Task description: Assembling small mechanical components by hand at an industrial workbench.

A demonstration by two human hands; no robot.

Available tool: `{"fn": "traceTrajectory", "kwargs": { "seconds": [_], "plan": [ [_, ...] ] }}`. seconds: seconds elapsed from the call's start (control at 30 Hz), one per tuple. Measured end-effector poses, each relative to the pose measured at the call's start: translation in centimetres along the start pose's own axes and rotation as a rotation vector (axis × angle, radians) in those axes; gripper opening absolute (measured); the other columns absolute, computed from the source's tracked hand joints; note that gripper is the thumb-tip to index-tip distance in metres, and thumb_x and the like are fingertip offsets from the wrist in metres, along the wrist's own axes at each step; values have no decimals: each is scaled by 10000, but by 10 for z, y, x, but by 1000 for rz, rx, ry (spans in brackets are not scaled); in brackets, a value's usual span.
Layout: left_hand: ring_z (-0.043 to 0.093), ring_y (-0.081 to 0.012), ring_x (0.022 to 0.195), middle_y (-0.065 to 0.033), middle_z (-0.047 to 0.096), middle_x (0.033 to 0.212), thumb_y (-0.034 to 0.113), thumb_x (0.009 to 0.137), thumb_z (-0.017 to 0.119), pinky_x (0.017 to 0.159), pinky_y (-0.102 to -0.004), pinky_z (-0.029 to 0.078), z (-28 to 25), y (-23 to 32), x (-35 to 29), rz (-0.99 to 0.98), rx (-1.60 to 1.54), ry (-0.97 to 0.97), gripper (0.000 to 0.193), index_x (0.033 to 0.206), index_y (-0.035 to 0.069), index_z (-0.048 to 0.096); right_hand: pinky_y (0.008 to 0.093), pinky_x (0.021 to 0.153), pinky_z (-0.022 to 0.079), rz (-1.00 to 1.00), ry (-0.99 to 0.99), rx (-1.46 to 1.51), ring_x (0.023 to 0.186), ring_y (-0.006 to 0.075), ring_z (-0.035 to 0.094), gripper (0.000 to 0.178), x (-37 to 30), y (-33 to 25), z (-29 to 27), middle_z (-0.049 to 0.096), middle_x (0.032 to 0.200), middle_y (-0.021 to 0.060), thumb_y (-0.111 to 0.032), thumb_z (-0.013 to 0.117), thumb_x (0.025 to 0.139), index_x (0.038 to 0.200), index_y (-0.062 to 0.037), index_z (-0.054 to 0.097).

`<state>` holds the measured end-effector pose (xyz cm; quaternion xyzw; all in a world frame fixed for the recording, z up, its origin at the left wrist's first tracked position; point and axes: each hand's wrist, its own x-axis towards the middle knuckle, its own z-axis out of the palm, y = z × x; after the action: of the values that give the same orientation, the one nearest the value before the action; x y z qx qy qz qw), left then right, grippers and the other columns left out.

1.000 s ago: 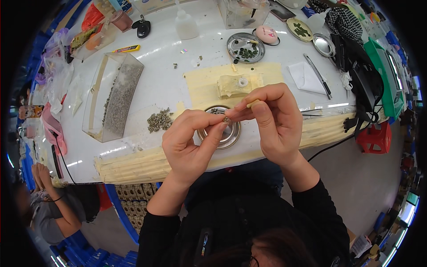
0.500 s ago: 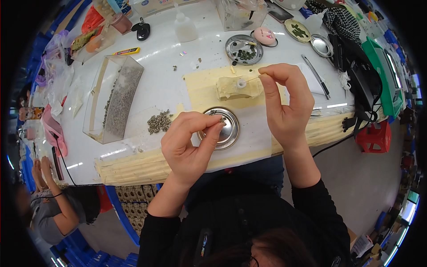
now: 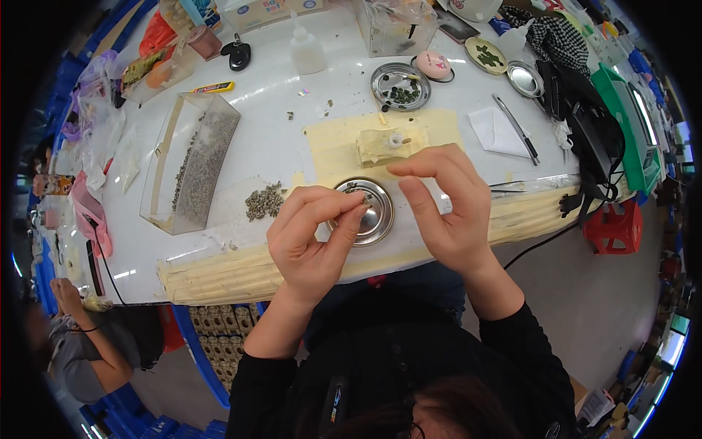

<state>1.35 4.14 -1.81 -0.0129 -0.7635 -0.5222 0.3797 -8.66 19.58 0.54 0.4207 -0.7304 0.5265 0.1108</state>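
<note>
My left hand (image 3: 311, 234) is closed in a pinch over a round metal dish (image 3: 374, 232). Between thumb and forefinger is a tiny grey-brown metal piece (image 3: 365, 199), too small to make out fully. To its right, my right hand (image 3: 453, 208) has its thumb and forefinger apart, with nothing visible between them. Beyond it stands a tape-wrapped block (image 3: 373, 152) bearing a small white cup (image 3: 395, 139), with what looks like a thin stick resting at it. A heap of small metal pieces (image 3: 264, 200) lies left of the dish.
A clear tray (image 3: 208, 157) of small pieces stands at left. Behind are a metal plate with dark green bits (image 3: 418, 101), a squeeze bottle (image 3: 307, 53) and a yellow knife (image 3: 214, 87). A pen (image 3: 515, 130) lies right. A co-worker's hands (image 3: 67, 296) are far left.
My right hand has let go of the thin stick and come back toward the dish, its fingers parting. My left hand keeps its pinch almost in place.
</note>
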Motion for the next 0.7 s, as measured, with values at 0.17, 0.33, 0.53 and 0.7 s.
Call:
{"fn": "traceTrajectory", "kwargs": {
  "seconds": [0.17,0.33,0.53,0.7],
  "plan": [
    [586,-131,695,-72,634,820,-36,753,752,594,-228,458,1,-1,0,2,-31,-8,185,930,6,715,265,689,471,303,-123,463,751,139,605,124,-13,-6,10,648,866,87,-77,600,908,944,20,669],
    [587,-127,691,-70,630,812,-37,751,754,590,-224,461,0,0,0,1,-22,-11,187,928,11,721,254,710,484,404,-119,629,790,127,617,154,-16,-5,15,652,878,80,-95,579,933,959,29,668],
    [585,-120,677,-66,628,806,-41,745,755,580,-218,458,0,1,1,2,-15,-32,191,926,10,721,246,732,478,467,-155,697,793,107,609,159,-18,-5,14,652,880,64,-107,584,938,959,35,654],
    [583,-118,671,-63,627,800,-44,736,758,577,-219,457,0,-1,0,5,-15,-41,201,925,12,722,240,738,475,520,-167,737,792,91,599,164,-17,-7,14,650,866,51,-115,588,941,953,38,645]
  ]
}}
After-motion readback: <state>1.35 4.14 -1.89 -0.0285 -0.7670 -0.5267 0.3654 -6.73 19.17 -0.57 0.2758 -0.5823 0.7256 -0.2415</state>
